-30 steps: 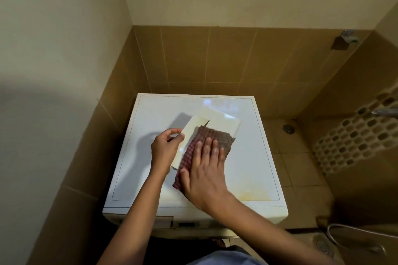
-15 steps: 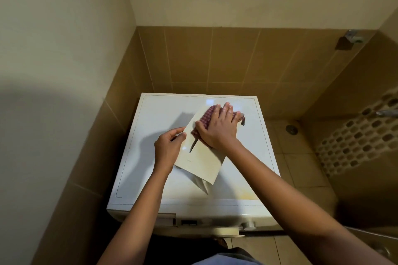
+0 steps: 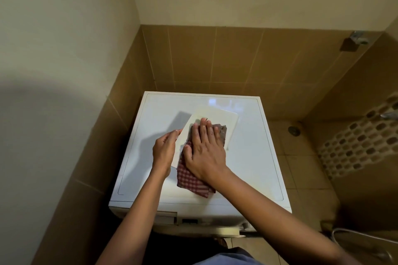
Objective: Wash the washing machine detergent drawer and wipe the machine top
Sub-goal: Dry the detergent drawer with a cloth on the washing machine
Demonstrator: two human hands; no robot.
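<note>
Fingers [image 3: 203, 129] of the right hand [image 3: 204, 153] lie straight and close together, palm down, pressing a red checked cloth [image 3: 193, 183] flat against a cream panel [image 3: 224, 117]. The fingertips point toward 12 o'clock and reach just past the cloth's far edge onto bare panel, while the thumb is spread toward 9 o'clock on the cloth. The left hand [image 3: 164, 153] sits at the panel's 9 o'clock edge, thumb and fingertips curled in and pinching that edge.

The panel lies on the white machine top [image 3: 254, 157], tilted so its long side runs from about 7 o'clock to 1 o'clock, over the middle and the 12 o'clock half of the surface. Whether it is part of the detergent drawer cannot be told. The cloth is folded. Its far end is on the panel under the hand, and its near end trails off the panel toward 6 o'clock onto the machine top itself, stopping short of the front edge.

Below the front edge, at about 7 o'clock, a drawer slot [image 3: 165, 217] shows in the machine's face. Brown wall tiles surround the machine at 9 and 12 o'clock. A floor drain [image 3: 294, 130] sits at 3 o'clock from the machine, a wall tap [image 3: 357, 37] at about 2 o'clock, and a metal hose [image 3: 366, 236] curves along the floor at 4 o'clock.
</note>
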